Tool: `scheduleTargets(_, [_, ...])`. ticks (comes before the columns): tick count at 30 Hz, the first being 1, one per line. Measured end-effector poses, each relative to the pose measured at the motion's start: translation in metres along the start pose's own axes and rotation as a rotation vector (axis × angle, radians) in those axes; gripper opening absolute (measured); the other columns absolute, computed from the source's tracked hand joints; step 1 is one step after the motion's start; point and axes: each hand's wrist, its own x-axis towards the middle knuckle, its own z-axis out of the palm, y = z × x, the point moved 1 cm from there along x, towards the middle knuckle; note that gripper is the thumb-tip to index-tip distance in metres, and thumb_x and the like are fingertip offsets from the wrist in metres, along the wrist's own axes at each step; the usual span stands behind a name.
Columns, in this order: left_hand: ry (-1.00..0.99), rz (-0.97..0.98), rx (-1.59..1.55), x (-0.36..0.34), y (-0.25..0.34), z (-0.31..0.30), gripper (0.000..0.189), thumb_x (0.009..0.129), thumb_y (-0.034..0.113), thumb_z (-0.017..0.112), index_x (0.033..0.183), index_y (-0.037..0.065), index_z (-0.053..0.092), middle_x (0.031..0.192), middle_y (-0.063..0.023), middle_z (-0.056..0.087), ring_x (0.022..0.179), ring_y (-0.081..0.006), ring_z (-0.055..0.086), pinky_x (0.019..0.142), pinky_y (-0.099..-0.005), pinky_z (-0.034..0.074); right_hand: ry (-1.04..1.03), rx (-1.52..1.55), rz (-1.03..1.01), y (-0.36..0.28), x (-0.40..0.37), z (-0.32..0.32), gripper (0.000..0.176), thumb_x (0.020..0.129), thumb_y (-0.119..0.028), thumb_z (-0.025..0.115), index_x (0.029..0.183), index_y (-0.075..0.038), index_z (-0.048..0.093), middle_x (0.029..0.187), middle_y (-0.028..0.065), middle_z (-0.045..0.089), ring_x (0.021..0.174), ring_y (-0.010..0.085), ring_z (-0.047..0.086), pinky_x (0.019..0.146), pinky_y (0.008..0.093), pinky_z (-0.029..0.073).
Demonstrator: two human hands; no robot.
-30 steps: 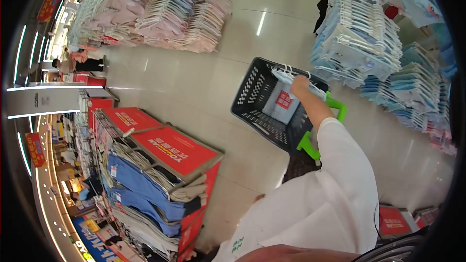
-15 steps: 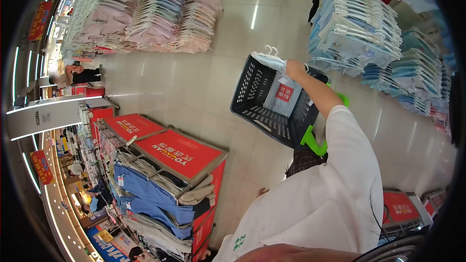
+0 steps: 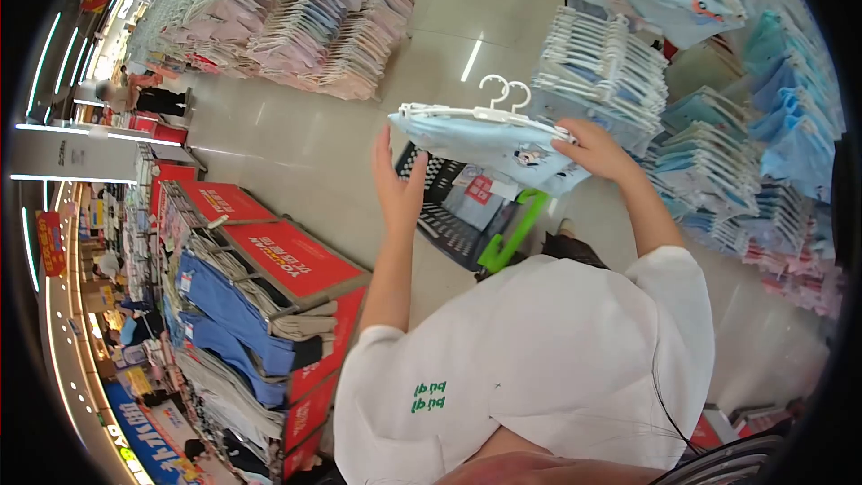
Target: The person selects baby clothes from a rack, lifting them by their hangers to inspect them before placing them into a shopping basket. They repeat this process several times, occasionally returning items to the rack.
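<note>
My right hand (image 3: 594,151) grips the right end of light blue garments (image 3: 489,136) on white clothes hangers (image 3: 467,112), thumb in front. Two hanger hooks stick up, and a small cartoon print shows near that hand. At the other end, my left hand (image 3: 400,181) is open beside the hanger tip, with fingers and thumb spread. Below and behind the clothes is a dark perforated shopping basket (image 3: 446,232) with a bright green handle (image 3: 516,232). In it lies a grey-blue packet (image 3: 469,207) with a red label. The garments hide part of the basket's far side.
Racks of pale hung clothes (image 3: 296,31) stand at the upper left, and blue clothes racks (image 3: 611,67) at the right. A red-topped display stand (image 3: 292,256) with folded jeans (image 3: 229,310) is on my left. Shiny tiled floor (image 3: 310,157) runs between, and a person (image 3: 162,101) stands far left.
The hung garments have come up out of the basket in my right hand, nearer to me. My left hand has risen into view beside them. The basket now appears lower, partly behind the clothes.
</note>
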Motion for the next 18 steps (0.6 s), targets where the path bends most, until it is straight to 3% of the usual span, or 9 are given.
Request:
scheduleTargets(1, [0.013, -0.009, -0.012, 0.008, 0.023, 0.014, 0.059, 0.075, 0.01, 0.063, 0.127, 0.0, 0.036, 0.123, -0.0184, 0.043, 0.116, -0.0299, 0.039, 0.094, -0.0376, 0.034, -0.011, -0.017, -0.003, -0.002, -0.017, -0.019, 0.031, 0.081, -0.029, 0.055, 0.097, -0.002, 0.055, 0.09, 0.0164, 0.058, 0.08, 0.0322, 0.056, 0.067, 0.0387, 0.043])
scheduleTargets(3, [-0.009, 0.223, 0.123, 0.013, 0.06, 0.044, 0.047, 0.072, 0.012, 0.066, 0.116, 0.002, 0.049, 0.115, -0.0169, 0.047, 0.107, -0.0311, 0.044, 0.089, -0.0377, 0.036, 0.045, 0.02, -0.013, -0.002, -0.05, -0.055, 0.031, 0.081, -0.027, 0.056, 0.097, -0.001, 0.055, 0.088, 0.0153, 0.058, 0.077, 0.0301, 0.056, 0.066, 0.0368, 0.043])
scheduleTargets(7, [0.053, 0.246, 0.128, -0.003, 0.094, 0.101, 0.037, 0.068, 0.011, 0.071, 0.1, 0.003, 0.057, 0.1, -0.012, 0.051, 0.094, -0.0273, 0.05, 0.081, -0.0347, 0.04, 0.088, 0.09, 0.114, 0.02, -0.102, -0.105, 0.029, 0.08, -0.025, 0.059, 0.095, -0.001, 0.056, 0.085, 0.0128, 0.058, 0.074, 0.0243, 0.056, 0.064, 0.0321, 0.044])
scheduleTargets(9, [0.053, 0.27, 0.09, -0.013, 0.098, 0.12, 0.037, 0.066, 0.009, 0.072, 0.1, 0.002, 0.057, 0.099, -0.0122, 0.052, 0.092, -0.0275, 0.051, 0.08, -0.0344, 0.041, 0.095, 0.119, 0.137, 0.027, -0.12, -0.123, 0.028, 0.079, -0.025, 0.059, 0.095, -0.001, 0.057, 0.084, 0.0123, 0.058, 0.073, 0.0232, 0.056, 0.063, 0.0316, 0.044])
scheduleTargets(15, [0.148, 0.426, 0.107, -0.024, 0.124, 0.134, 0.03, 0.064, 0.002, 0.072, 0.091, 0.003, 0.061, 0.093, -0.012, 0.058, 0.086, -0.0251, 0.054, 0.076, -0.0308, 0.042, 0.125, 0.136, 0.086, 0.04, -0.149, -0.154, 0.026, 0.08, -0.023, 0.06, 0.092, 0.0, 0.056, 0.08, 0.0097, 0.056, 0.069, 0.0177, 0.053, 0.06, 0.0283, 0.042])
scheduleTargets(18, [0.276, 0.324, 0.054, -0.015, 0.114, 0.127, 0.029, 0.059, 0.007, 0.075, 0.085, 0.004, 0.062, 0.086, -0.0096, 0.059, 0.084, -0.0251, 0.054, 0.073, -0.0329, 0.043, 0.151, 0.293, 0.067, 0.059, -0.151, -0.16, 0.025, 0.082, -0.022, 0.059, 0.091, 0.001, 0.055, 0.077, 0.0062, 0.054, 0.068, 0.0123, 0.049, 0.06, 0.0256, 0.04])
